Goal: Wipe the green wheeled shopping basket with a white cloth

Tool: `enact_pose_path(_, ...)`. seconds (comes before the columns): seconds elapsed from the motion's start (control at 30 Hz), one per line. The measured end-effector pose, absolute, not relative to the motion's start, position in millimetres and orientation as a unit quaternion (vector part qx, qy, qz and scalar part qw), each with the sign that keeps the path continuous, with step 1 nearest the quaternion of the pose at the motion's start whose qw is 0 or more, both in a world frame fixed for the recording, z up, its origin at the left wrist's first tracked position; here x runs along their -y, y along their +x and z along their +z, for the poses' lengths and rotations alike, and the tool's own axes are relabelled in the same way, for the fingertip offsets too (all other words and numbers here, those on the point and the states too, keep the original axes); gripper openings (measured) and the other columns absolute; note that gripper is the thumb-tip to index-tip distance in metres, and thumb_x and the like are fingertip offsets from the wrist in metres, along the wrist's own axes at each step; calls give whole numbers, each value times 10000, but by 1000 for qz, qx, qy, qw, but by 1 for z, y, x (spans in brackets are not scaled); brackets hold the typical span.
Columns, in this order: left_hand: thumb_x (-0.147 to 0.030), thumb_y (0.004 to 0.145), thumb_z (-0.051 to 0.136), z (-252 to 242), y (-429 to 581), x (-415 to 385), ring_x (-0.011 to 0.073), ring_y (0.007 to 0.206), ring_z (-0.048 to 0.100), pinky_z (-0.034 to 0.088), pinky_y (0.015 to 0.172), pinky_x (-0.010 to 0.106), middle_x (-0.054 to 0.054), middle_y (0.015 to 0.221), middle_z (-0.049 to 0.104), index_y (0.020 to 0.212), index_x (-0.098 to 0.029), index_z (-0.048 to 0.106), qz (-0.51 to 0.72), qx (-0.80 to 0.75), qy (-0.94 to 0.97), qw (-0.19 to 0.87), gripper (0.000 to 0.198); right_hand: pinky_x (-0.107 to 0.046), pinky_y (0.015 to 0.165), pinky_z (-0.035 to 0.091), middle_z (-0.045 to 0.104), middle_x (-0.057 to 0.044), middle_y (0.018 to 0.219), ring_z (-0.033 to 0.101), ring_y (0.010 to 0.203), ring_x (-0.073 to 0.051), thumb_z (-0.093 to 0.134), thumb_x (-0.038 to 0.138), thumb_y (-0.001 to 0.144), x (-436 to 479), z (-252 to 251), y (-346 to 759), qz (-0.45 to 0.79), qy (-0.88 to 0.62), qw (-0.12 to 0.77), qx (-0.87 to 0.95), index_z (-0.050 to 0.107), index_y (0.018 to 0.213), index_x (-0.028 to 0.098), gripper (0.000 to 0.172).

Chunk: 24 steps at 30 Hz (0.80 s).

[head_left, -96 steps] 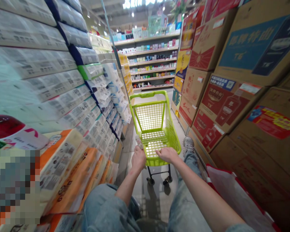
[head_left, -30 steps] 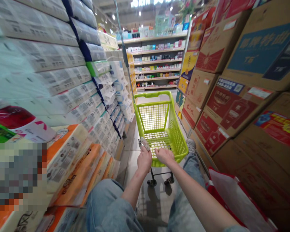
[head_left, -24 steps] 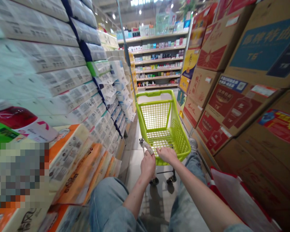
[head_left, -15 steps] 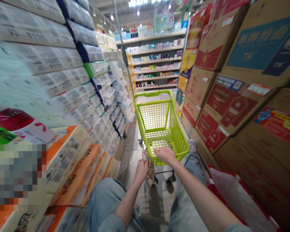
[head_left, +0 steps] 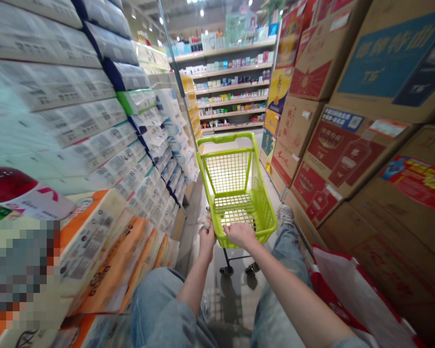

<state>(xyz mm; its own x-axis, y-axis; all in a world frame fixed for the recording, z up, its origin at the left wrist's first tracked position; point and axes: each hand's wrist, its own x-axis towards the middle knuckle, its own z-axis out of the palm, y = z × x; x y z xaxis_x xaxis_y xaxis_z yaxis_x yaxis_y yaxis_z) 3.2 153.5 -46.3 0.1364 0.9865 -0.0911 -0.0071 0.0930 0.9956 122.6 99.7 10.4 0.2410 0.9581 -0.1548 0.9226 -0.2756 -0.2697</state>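
Observation:
A lime-green shopping cart (head_left: 261, 193) with a lattice basket stands upright in front of me, and I see nothing lying in it. My right hand (head_left: 241, 235) is closed over the near rim of the basket. Just outside the basket's near left corner, my left hand (head_left: 207, 239) is closed on a pale cloth (head_left: 205, 222). Only a small crumpled part of the cloth shows above the fingers; the rest is hidden. Whether the cloth touches the cart I cannot tell.
Packs of tissue paper (head_left: 83, 87) are stacked high on the left. Cardboard cartons (head_left: 351, 145) line the right side, with a red and white bag (head_left: 348, 280) below them. A thin pole (head_left: 177, 75) rises by the cart's far left corner. Stocked shelves (head_left: 235, 87) stand ahead.
My left hand has moved up and left along the basket's side, and the cloth that hung down is now mostly gathered out of sight. My right hand stays on the rim.

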Motion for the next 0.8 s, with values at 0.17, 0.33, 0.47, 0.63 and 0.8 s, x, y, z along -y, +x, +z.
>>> enact_pose_path(0.17,-537,707,599,-80,-13,-112,223,880,603,454,775,292,99,875,685,937,-100,641,402,-464,521,592,496,-327,801,418,691,-171,957,622,950,-257,145,519,900,-99,11,133,148,-778,43,609,721,919,136,691)
enact_pose_path(0.33,-559,684,621,-87,-9,-123,227,932,612,471,787,297,110,951,677,981,-123,605,408,-465,450,644,528,-333,796,420,692,-170,948,623,939,-261,115,532,900,-95,12,133,141,-771,41,619,723,915,135,726)
enact_pose_path(0.47,-537,717,609,-61,10,-157,199,854,646,499,735,289,105,924,681,1056,-134,571,418,-443,388,692,527,-329,806,417,695,-173,936,626,927,-257,121,552,896,-93,12,126,136,-777,47,613,727,909,135,735)
enact_pose_path(0.63,-567,768,532,-43,18,-166,195,837,652,510,740,297,103,907,689,1052,-133,580,406,-433,392,703,520,-330,811,421,690,-175,959,623,942,-261,128,543,899,-96,14,125,146,-782,41,605,724,922,127,727)
enact_pose_path(0.8,-529,783,544,-72,5,-135,214,1017,598,470,849,295,93,1017,673,1093,-142,577,397,-445,472,650,497,-342,814,422,682,-179,990,613,972,-274,128,536,899,-99,14,135,159,-776,33,609,714,952,119,721)
